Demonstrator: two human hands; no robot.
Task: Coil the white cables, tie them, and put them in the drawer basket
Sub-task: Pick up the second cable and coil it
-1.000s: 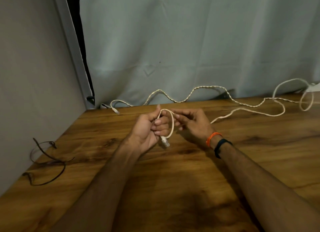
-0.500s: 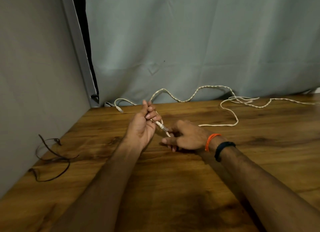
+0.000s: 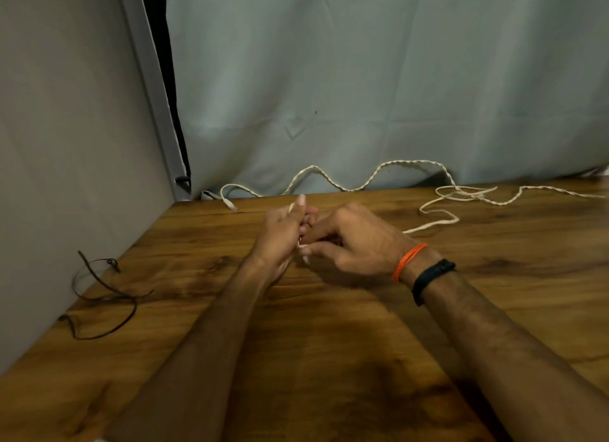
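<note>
A long white cable [image 3: 438, 214] snakes over the wooden table [image 3: 329, 342] from the far right toward my hands. My left hand [image 3: 283, 234] grips its near end, with a bit of white showing by the thumb tip and below the palm. My right hand [image 3: 356, 244] is pressed against the left one and pinches the same cable, which leaves it on the right side. A twisted white cable [image 3: 372, 181] runs along the back edge against the curtain, ending in a plug [image 3: 229, 204] at the far left. No drawer basket is in view.
A thin dark cord [image 3: 102, 293] lies looped at the table's left edge beside the grey wall [image 3: 66, 145]. A pale curtain [image 3: 362, 79] hangs behind the table. Orange and black bands sit on my right wrist.
My right hand has moved up against my left hand, closing the gap between them. The slack cable on the right has been drawn in closer.
</note>
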